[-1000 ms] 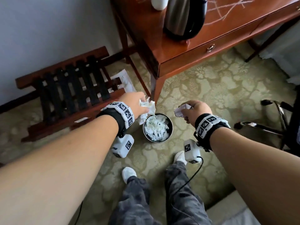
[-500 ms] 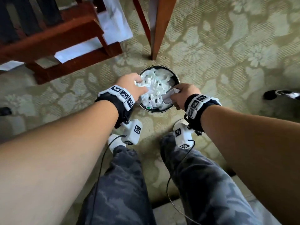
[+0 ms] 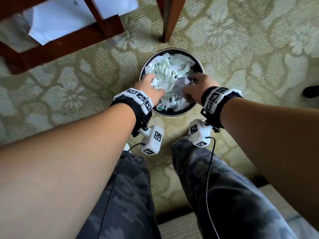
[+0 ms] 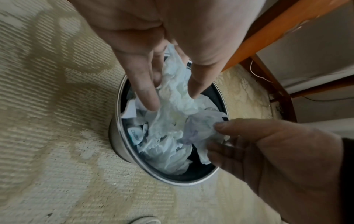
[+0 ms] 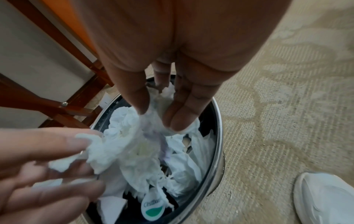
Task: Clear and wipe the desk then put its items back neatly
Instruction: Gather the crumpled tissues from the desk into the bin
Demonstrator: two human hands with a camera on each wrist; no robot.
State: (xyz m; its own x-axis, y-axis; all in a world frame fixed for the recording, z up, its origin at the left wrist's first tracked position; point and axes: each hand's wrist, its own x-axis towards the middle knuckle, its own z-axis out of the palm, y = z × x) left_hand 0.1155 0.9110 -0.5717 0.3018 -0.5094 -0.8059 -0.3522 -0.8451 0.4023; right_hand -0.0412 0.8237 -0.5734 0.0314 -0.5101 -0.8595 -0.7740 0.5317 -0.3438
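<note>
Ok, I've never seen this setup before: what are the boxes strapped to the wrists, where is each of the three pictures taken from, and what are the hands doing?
No machine here: a person wears a head camera and one small camera box under each wrist. The head view looks down past the arms and knees. The other two look along each hand at its fingers. On the patterned carpet, beside a wooden desk leg, stands a round metal waste bin full of crumpled white tissues. The left hand pinches a white tissue wad over the bin. The right hand pinches another crumpled tissue with a faint purple tint. Both seem about to drop them in.
</note>
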